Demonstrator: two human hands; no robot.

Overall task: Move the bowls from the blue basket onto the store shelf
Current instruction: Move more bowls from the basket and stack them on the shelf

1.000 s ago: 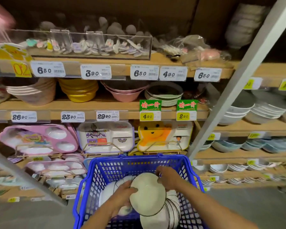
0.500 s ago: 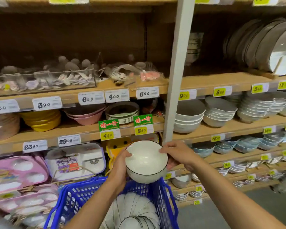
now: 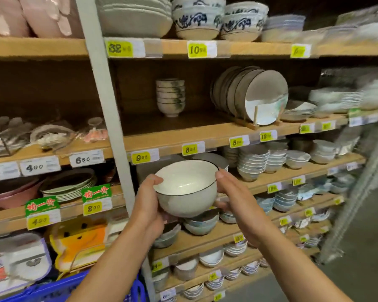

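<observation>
While held up in front of the shelving, the white bowl (image 3: 187, 188) sits upright between both hands, its opening tipped slightly toward the camera. A thin dark line runs round the rim.

Head view:
- Left hand (image 3: 148, 203) grasps the bowl's left wall, with the thumb on the rim and the fingers curled beneath.
- Right hand (image 3: 234, 199) grasps the right side, with the thumb against the rim and the fingers under the base.
- Blue basket (image 3: 46, 290) is below the left forearm; only its rim shows.
- Wooden shelf (image 3: 183, 125) above the hands carries a stack of small bowls (image 3: 170, 97). To the right of that, plates (image 3: 255, 94) stand on edge in a rack.
</observation>
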